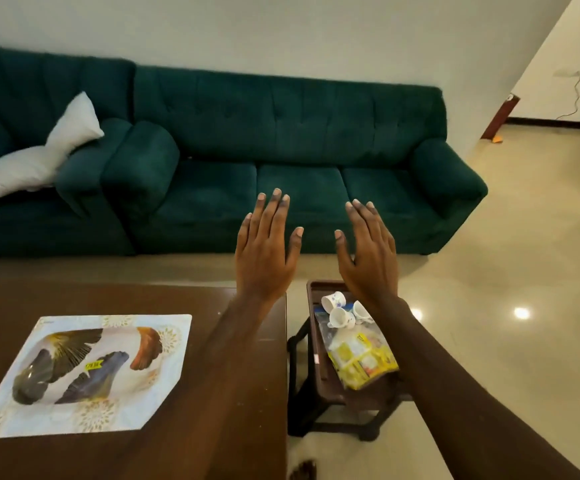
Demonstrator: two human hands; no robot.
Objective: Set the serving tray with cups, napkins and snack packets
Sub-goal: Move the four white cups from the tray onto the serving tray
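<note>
- Holding the left hand (267, 254) and right hand (368, 261) up, I am seeing their fingers (275, 213) stretching straight, gripping nothing.
- Cups (342, 317) and snack packets (364, 363) are lying on the stool (316, 289) under my right wrist.
- The serving tray (177, 344) is sitting on the desk (108, 296), left of the stool.

A dark brown wooden table (74, 296) fills the lower left of the frame. A flat rectangular tray (84, 375), pale with a print of feathered wings and a small yellow sticker, lies on it at an angle. Just right of the table, at lower centre, a small dark stool (326, 382) stands on the glossy tiled floor (506, 306). On it are white cups (342, 311) tipped on their sides and yellow packets (364, 358).
</note>
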